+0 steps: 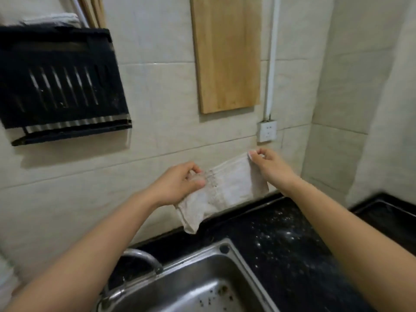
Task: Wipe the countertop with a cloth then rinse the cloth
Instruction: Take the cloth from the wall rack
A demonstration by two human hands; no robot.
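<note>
While both bare forearms reach forward from the lower corners of the view, the left hand (pixel 180 183) and the right hand (pixel 267 165) hold a cloth (pixel 231 183) spread between them, close in front of the tiled wall (pixel 157 109). The left hand's fingers are curled, pinching the cloth's upper edge against the thumb. The right hand nips the opposite top corner between thumb and forefinger, its other fingers tucked in. It sits higher than the left hand, so the cloth's top edge slopes upward toward it.

The cloth is thin and off-white, with a band of dark specks and brownish marks next to the left hand. Its loose corner droops below that hand, down to the back edge of the black speckled tabletop (pixel 281 239); whether it touches cannot be told.

Beneath the left forearm lie a steel sink (pixel 236 262) and a curved tap (pixel 144 257). Just above the right hand is a white wall socket (pixel 266 131), and higher between the hands hangs a wooden cutting board (pixel 227 52). A black rack (pixel 60 86) is fixed well up and left of the left hand.
</note>
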